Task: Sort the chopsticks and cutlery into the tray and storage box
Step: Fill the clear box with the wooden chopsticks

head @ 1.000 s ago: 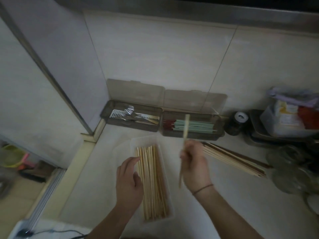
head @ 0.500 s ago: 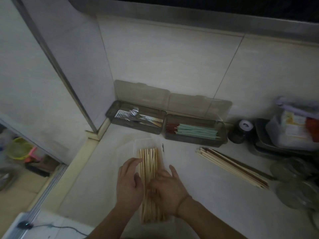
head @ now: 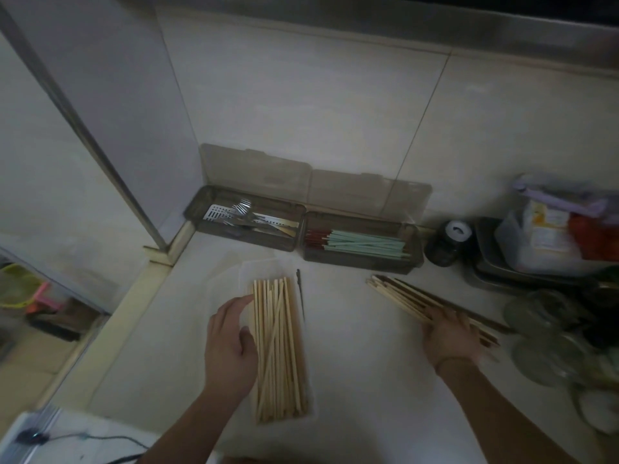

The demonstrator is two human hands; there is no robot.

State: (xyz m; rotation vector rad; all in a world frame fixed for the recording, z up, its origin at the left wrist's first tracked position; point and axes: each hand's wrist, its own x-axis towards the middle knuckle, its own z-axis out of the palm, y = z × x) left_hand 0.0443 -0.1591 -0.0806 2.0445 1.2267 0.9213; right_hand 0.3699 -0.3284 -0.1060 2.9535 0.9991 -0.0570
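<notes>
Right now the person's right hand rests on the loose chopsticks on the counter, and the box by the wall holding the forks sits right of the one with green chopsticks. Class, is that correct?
One slip. The head view shows the box holding the forks left of the one with green chopsticks. The right hand does rest on the loose chopsticks.

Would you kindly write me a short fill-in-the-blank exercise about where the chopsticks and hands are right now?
1. The left hand rests against the clear tray of ____ chopsticks.
2. The right hand reaches the loose chopstick pile on the ____.
3. The green chopsticks lie in the ____ storage box of the two.

Missing words: wooden; counter; right
</notes>
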